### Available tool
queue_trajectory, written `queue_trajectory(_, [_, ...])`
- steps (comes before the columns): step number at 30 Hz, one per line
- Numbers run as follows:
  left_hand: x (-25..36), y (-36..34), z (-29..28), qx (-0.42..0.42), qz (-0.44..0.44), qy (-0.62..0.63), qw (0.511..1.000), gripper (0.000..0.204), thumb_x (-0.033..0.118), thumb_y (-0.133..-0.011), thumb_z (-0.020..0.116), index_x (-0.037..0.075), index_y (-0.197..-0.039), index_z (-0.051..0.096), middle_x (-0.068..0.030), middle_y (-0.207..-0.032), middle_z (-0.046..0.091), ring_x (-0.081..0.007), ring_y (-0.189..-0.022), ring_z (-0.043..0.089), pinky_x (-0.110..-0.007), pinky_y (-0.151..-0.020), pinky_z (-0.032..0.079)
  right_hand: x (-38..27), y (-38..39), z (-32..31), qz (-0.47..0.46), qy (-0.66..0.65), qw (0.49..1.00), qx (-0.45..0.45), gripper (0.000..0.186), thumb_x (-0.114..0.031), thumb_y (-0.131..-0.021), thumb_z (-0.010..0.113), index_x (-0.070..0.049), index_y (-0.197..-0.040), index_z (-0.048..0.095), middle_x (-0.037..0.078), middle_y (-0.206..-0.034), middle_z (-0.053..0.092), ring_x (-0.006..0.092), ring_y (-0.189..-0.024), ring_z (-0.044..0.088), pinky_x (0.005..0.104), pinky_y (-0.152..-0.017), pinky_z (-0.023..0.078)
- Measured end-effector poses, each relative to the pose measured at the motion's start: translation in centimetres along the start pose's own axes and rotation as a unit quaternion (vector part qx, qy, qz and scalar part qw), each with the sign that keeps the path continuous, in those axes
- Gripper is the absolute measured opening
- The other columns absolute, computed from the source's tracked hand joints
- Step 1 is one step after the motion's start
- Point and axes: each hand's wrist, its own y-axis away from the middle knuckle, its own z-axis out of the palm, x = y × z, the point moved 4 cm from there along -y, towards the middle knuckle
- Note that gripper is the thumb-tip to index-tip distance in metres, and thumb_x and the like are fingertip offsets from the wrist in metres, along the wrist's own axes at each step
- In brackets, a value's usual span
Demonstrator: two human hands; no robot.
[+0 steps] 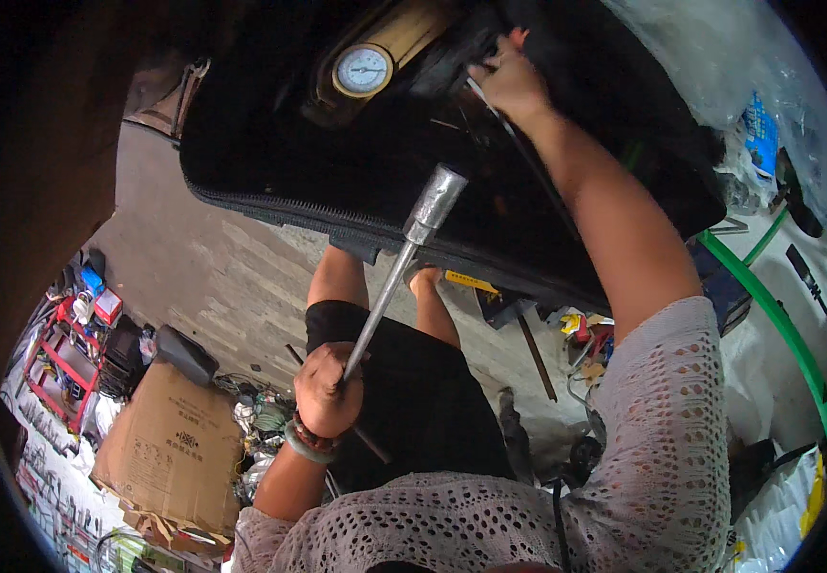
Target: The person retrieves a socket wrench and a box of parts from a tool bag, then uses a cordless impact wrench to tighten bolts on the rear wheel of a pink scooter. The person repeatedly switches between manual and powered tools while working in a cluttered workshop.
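My left hand [328,390] grips a long silver rod [380,296] with a thick cylindrical socket [435,202] at its upper end. An open black zippered case [270,134] fills the upper middle of the view, holding a brass-coloured tool with a round white-faced gauge [362,70]. At the case's upper right, my right hand [514,81] has its fingers curled near a small orange piece [519,38] and a thin pale strip [474,86]; what exactly it grips is unclear.
Below are my legs and a grey floor [194,248]. A cardboard box [165,449], red rack [65,372] and tangled items [251,430] lie at left. Green frame pieces [767,306], plastic sheeting [786,86] and several loose tools [581,349] are at right.
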Motion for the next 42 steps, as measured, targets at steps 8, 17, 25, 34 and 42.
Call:
queue_trajectory(8, [0.0,-0.6,0.4,-0.018,-0.021,0.005,1.000,0.021,-0.010,-0.061,0.053,0.002,-0.078,0.056,-0.0121,-0.080,0.062,-0.0294,-0.072,0.061,-0.034,-0.063,0.049,-5.5,-3.6,-4.4,-0.069,-0.087,0.977,-0.180,0.057,-0.010,-0.067,0.070,0.004,-0.117,0.047,0.019,-0.096,0.059,0.0263,-0.085,0.056,0.0370,-0.075,0.046])
queue_trajectory(17, [-0.4,1.2,0.5,-0.079,-0.059,-0.006,0.995,0.019,-0.008,-0.064,0.053,0.003,-0.078,0.056,-0.0110,-0.079,0.062,-0.0290,-0.070,0.061,-0.035,-0.062,0.050,-5.2,-4.1,-2.1,-0.033,-0.040,0.998,-0.043,0.035,-0.017,-0.071,0.067,0.009,-0.091,0.056,0.022,-0.087,0.062,0.0308,-0.078,0.060,0.0389,-0.065,0.047])
queue_trajectory(25, [-1.0,2.4,2.0,-0.146,-0.019,-0.021,0.989,0.022,-0.005,-0.057,0.056,0.003,-0.077,0.056,-0.0095,-0.082,0.063,-0.0283,-0.070,0.061,-0.035,-0.062,0.050,-3.0,-1.2,-1.1,-0.032,-0.502,0.837,-0.215,0.074,-0.005,-0.079,0.058,0.008,-0.137,0.016,0.009,-0.078,0.050,0.0151,-0.067,0.049,0.0281,-0.060,0.044])
queue_trajectory(34, [1.9,-0.4,1.5,-0.138,0.146,-0.181,0.963,0.018,0.002,-0.058,0.064,0.010,-0.073,0.061,-0.0071,-0.112,0.056,-0.0285,-0.101,0.052,-0.042,-0.079,0.046,4.2,11.7,3.7,-0.098,0.044,0.950,-0.294,0.030,-0.015,-0.082,0.048,0.001,-0.106,0.055,0.021,-0.110,0.056,0.0324,-0.096,0.058,0.0407,-0.083,0.047])
queue_trajectory(42, [8.4,-11.3,2.4,-0.150,0.135,-0.371,0.906,0.006,0.016,-0.062,0.066,0.020,-0.063,0.062,0.0040,-0.125,0.051,-0.0232,-0.119,0.041,-0.055,-0.099,0.021,2.1,13.0,6.7,-0.066,0.235,0.910,-0.337,0.036,-0.013,-0.081,0.046,-0.002,-0.114,0.050,0.020,-0.110,0.057,0.0363,-0.098,0.058,0.0459,-0.079,0.049])
